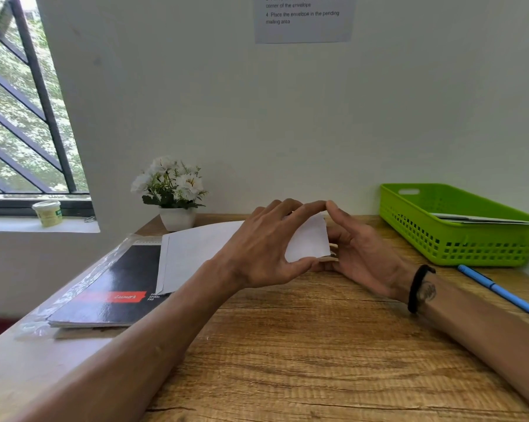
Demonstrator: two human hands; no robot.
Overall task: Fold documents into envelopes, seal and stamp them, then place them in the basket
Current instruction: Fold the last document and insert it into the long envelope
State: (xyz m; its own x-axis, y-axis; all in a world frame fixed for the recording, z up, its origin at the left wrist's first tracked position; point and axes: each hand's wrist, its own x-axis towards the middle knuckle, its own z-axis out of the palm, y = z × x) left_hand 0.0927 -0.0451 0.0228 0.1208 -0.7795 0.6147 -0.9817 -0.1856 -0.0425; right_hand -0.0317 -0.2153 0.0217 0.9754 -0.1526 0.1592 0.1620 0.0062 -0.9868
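You are holding a folded white paper (pixel 307 240) upright above the wooden desk (pixel 287 345), your left hand (pixel 263 248) and right hand (pixel 360 254) both pinching it between thumb and fingertips. A white envelope (pixel 193 257) is lying just left on a black spiral pad (pixel 114 287). The green basket (pixel 458 229) is sitting far right, beside a blue pen (pixel 500 290).

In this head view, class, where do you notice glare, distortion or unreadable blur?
Head view: daylight glare streaks the plastic sleeve over the black notepad; wide-angle distortion slants the window bars; the wall notice is soft and cropped; the folded paper shows no detail.
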